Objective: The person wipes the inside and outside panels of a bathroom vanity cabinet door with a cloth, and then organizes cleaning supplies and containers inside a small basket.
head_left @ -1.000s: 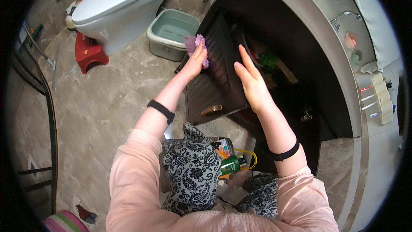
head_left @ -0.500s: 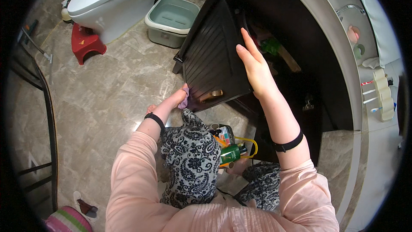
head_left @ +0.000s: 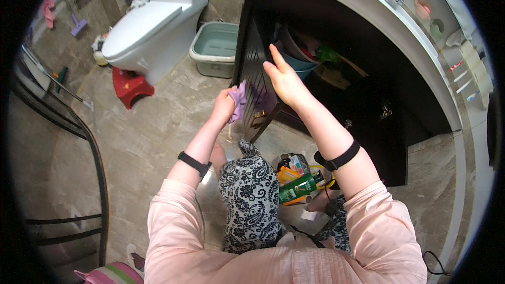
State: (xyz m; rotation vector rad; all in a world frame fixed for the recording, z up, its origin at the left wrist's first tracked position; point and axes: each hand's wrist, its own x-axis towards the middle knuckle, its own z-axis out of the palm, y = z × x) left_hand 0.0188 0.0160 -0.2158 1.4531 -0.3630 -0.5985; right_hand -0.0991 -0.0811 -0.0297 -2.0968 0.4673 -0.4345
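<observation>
A crumpled purple cloth (head_left: 239, 102) is bunched in my left hand (head_left: 224, 104), against the outer face of a dark slatted cabinet door (head_left: 254, 76). The door stands ajar, with a brass-coloured handle (head_left: 258, 118) near its lower corner. On the door's other side is my right hand (head_left: 288, 83), thumb and fingers stretched out flat along the inner edge. Nothing shows in that hand; some of its fingers are hidden, and I cannot tell how firmly it touches the door. Inside the dark cabinet (head_left: 363, 121), stacked basins (head_left: 301, 64) sit behind my right fingers.
A grey-green tub (head_left: 214, 66) stands left of the cabinet, beside a white toilet (head_left: 144, 37) and a red stool (head_left: 130, 88). Near my knees, a caddy holds a green bottle (head_left: 297, 188) and other items. The countertop (head_left: 421, 47) curves above the cabinet at right.
The cabinet door has swung wider, so the basins inside now show. My left hand has moved up the door's face with the cloth, and my right hand has followed the door leftward.
</observation>
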